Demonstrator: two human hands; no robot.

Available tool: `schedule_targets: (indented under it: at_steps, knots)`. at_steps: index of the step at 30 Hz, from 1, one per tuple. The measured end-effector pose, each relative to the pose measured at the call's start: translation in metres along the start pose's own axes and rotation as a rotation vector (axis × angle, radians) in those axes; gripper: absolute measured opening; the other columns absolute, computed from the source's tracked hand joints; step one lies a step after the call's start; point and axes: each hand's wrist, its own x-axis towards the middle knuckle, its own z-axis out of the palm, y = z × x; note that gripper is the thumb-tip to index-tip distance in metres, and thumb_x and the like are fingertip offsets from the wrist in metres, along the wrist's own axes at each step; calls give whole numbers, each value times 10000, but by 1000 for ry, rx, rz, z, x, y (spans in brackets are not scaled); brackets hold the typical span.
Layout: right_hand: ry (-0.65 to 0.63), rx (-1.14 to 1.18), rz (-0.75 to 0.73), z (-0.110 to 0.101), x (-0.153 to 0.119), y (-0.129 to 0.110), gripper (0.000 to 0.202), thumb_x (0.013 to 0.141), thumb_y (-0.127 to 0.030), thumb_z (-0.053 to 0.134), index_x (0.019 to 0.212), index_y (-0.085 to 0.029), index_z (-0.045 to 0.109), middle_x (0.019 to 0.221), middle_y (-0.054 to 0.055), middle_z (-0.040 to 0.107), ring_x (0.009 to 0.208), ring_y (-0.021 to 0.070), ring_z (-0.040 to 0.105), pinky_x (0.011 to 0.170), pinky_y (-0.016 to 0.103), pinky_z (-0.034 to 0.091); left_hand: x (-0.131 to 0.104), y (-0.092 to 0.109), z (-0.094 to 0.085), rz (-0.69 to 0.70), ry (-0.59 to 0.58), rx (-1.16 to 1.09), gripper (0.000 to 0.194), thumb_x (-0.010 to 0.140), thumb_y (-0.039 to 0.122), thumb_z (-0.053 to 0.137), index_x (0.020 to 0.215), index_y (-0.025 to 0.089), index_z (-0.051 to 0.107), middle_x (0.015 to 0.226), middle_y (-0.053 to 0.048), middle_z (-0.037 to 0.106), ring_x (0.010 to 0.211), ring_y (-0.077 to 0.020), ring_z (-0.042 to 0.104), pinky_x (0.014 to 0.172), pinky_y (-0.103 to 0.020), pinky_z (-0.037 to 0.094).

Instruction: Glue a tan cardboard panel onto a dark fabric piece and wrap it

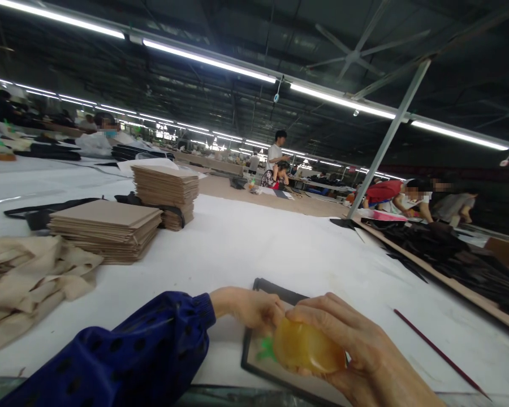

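Observation:
My right hand grips a translucent amber, rounded block and holds it over a flat dark-edged panel lying on the white table. My left hand, in a dark blue sleeve, rests on the panel's left part with its fingers pressing down, right beside the amber block. A small green mark shows on the panel under the block. The panel's near part is hidden by my hands.
Two stacks of brown card sheets and a heap of beige cloth sit to the left. A thin dark red stick lies at right. Dark pieces cover a board. Other people work at far tables.

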Motion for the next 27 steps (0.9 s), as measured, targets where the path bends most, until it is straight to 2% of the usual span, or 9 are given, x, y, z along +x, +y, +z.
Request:
schedule_targets:
  at_steps: [5,7,10,12,16,19,21,23,27]
  knots:
    - [14,2,-51,-1,2,-4,317,815,-173,538,1114,-254,602,1059,51,618,995,191,576,878,310,506,0,0,1,5,8,-4,371,742,468,649,620,122,595,705,-36,590,679,-156,527,608,-261,439]
    - [18,-9,-50,0,3,-4,271,825,-213,558,1085,-257,621,1036,48,633,959,189,592,845,303,518,0,-3,1,11,-2,-1,405,731,512,649,632,123,604,736,-41,593,714,-166,535,660,-274,447]
    - [7,-7,-7,-1,2,-2,280,837,-231,555,1107,-282,612,1045,36,629,940,179,598,829,290,517,-1,-8,1,17,-13,1,425,732,540,639,635,126,619,727,-41,581,780,-191,545,749,-294,451]
    - [-13,1,11,-2,1,-3,306,837,-217,546,1131,-289,597,1075,41,619,972,186,587,856,300,507,-1,-9,1,16,-16,0,423,721,544,648,643,129,625,728,-43,580,779,-192,544,748,-291,454]
    - [-21,-60,-19,-8,-1,-5,281,819,-198,536,1082,-248,619,1004,63,634,925,212,588,795,327,519,-2,-8,1,10,-25,50,316,759,423,623,729,110,659,805,-68,610,773,-189,553,751,-289,459]
    - [-1,-37,11,-14,-8,-3,255,828,-228,545,1068,-253,625,981,47,639,897,193,601,790,305,519,-4,-8,0,-43,-45,133,247,782,282,574,895,106,705,930,-80,688,832,-196,573,847,-311,433]
    - [20,8,75,-17,-18,1,235,832,-273,570,1059,-285,628,980,21,643,880,170,617,759,266,523,-5,-8,-1,-72,-70,174,316,796,262,564,1052,122,685,1114,-81,684,966,-214,569,956,-329,365]
    - [43,31,145,-19,-29,8,206,822,-311,597,1024,-309,638,970,3,652,861,165,632,711,244,533,-6,-7,-2,-89,-102,206,370,823,277,549,1152,134,643,1263,-79,613,1100,-229,528,1023,-340,284]
    - [144,21,213,-22,-53,21,231,784,-345,633,1014,-344,649,1034,28,665,902,227,650,696,282,576,-5,0,-3,-125,-140,238,388,850,293,521,1207,167,608,1319,-59,569,1140,-224,517,1033,-348,248]
